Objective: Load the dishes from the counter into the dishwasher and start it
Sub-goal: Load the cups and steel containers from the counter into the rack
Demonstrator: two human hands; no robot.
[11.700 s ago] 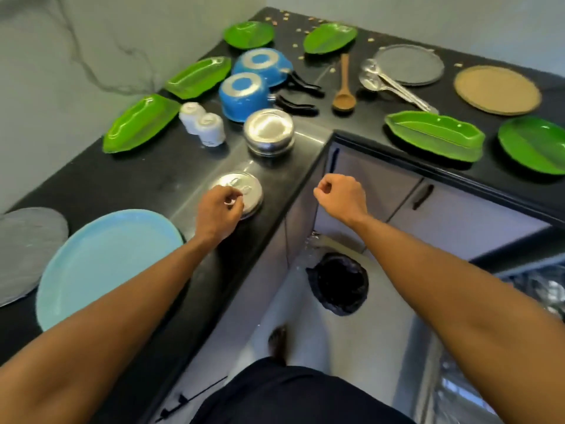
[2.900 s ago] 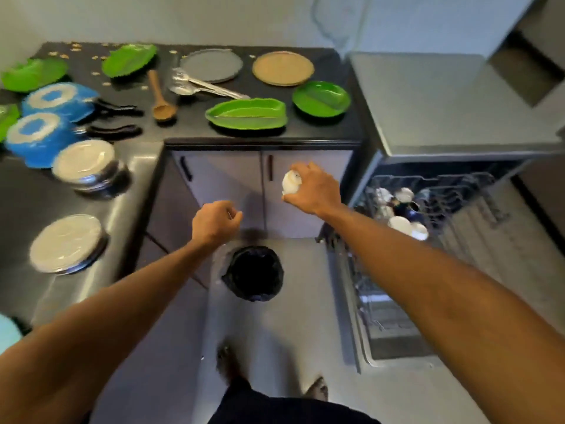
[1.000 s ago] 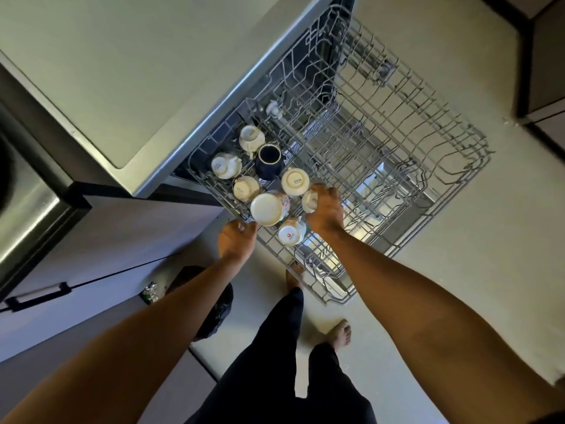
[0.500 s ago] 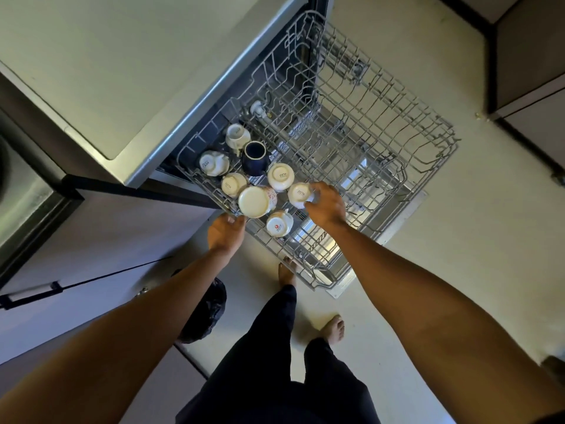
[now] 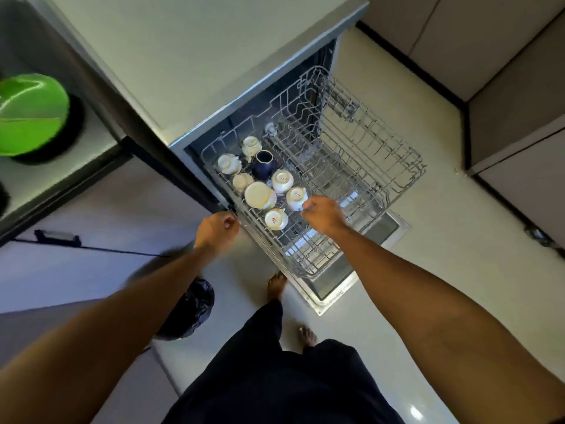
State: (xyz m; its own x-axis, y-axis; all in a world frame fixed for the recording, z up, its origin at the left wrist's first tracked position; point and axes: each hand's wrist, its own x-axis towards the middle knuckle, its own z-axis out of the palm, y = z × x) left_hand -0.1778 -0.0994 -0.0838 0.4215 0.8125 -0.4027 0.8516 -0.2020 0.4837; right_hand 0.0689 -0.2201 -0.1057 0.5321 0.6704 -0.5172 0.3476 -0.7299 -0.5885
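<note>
1. At 10 o'clock from the right hand (image 5: pixel 324 214), a small white ceramic cup (image 5: pixel 296 198) sits upside down in the pulled-out grey wire rack (image 5: pixel 382 166).
2. Right fingers (image 5: pixel 307 206) are curled against the cup's side; pinching or letting go, cannot tell.
3. Left hand (image 5: pixel 217 229) is curled at the rack's rim; grip unclear.
4. Step: seating cups. Next, probably: fetch the round green plastic plate (image 5: pixel 30 114) from the table, 9 o'clock.

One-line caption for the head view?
Right hand pinches an upturned white cup in the pulled-out dishwasher rack; left hand at its edge.
</note>
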